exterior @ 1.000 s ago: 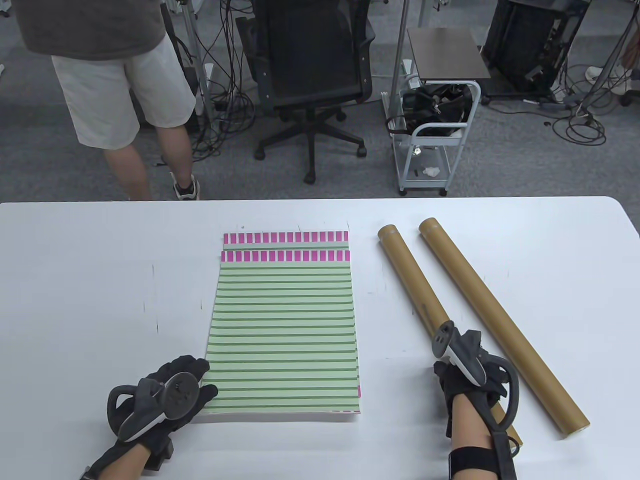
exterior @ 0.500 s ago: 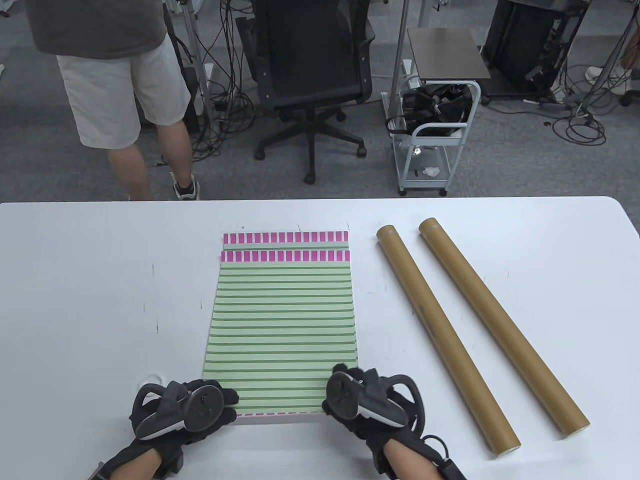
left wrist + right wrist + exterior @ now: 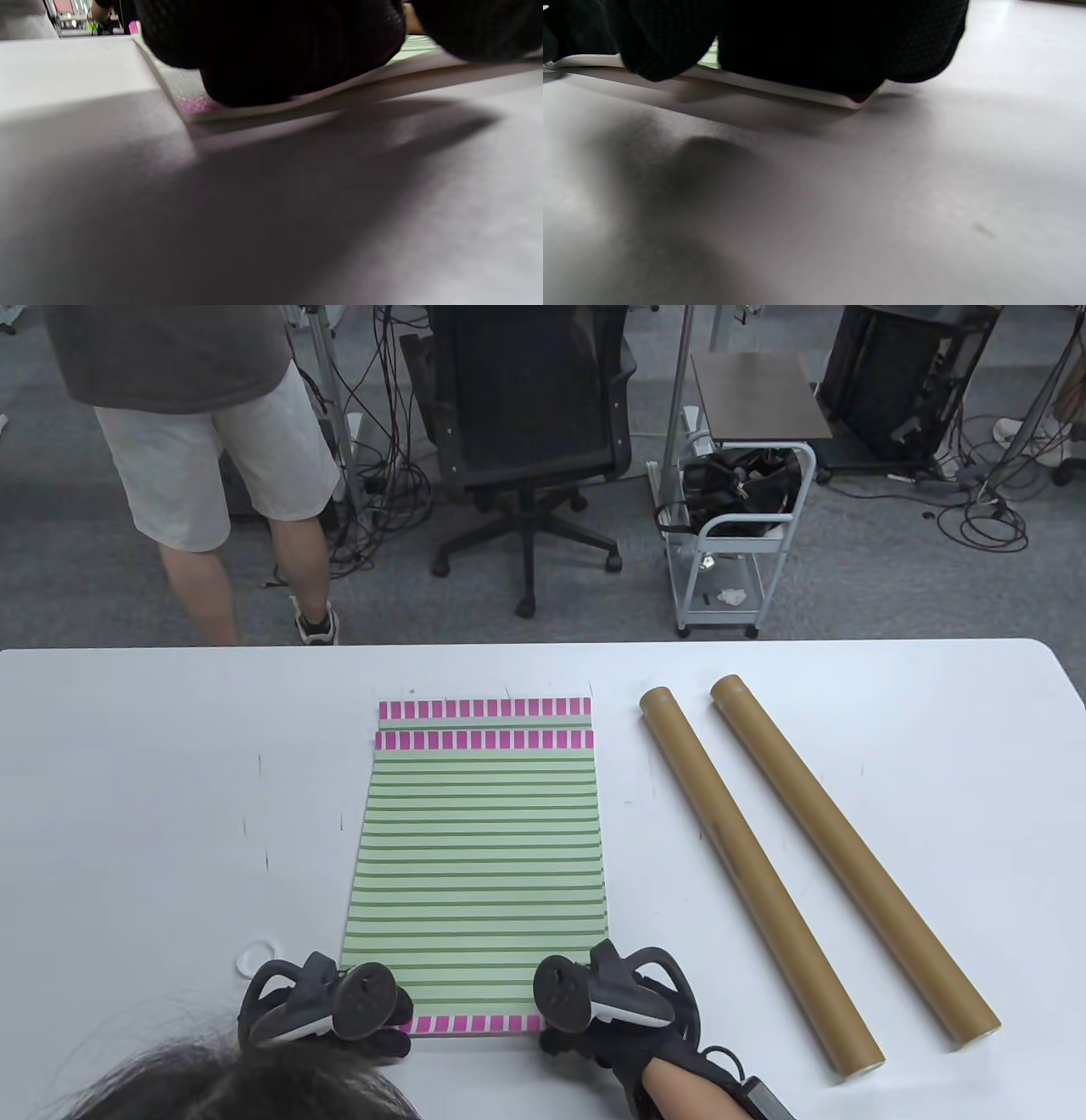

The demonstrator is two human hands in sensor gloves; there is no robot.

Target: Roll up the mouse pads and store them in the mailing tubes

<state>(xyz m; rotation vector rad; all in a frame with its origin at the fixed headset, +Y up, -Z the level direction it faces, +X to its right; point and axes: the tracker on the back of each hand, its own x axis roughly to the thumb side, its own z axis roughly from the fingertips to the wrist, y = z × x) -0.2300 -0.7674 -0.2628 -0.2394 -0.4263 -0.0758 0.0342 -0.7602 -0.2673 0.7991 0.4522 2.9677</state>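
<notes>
Table (image 3: pixel 170 814): tubes (image 3: pixel 755 874) beside mat (image 3: pixel 479 848).

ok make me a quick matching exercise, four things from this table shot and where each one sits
Things:
1. striped mouse pad
2. cardboard tubes
3. left hand
4. right hand

Places:
A. at the pad's near right corner
B. side by side, right of the pad
C. middle of the white table
D. at the pad's near left corner

Pairs: 1-C, 2-B, 3-D, 4-A
</notes>
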